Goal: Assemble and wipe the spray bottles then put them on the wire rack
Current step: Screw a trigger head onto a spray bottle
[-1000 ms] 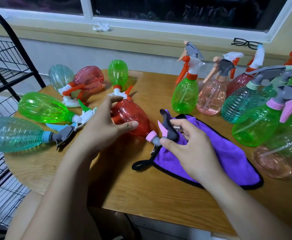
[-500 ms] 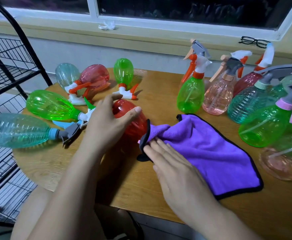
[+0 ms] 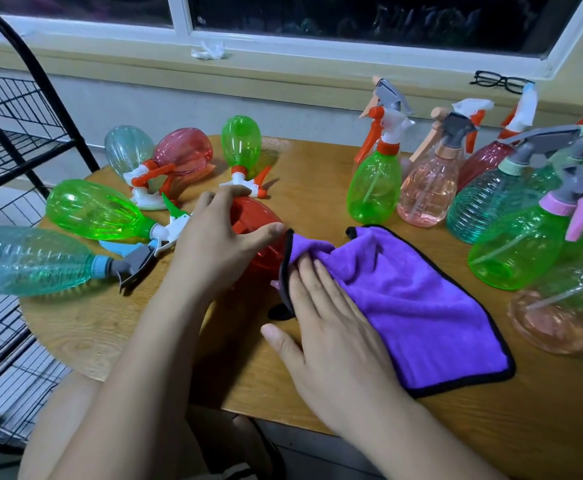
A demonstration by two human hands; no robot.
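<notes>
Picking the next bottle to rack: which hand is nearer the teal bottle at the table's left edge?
Left. The left hand holds the red bottle just right of the teal bottle; the right hand rests on the purple cloth, farther right.

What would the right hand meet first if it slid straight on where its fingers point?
Most likely the red bottle, just behind the folded edge of the purple cloth under the right hand. The thumb of the left hand lies near that line.
</notes>
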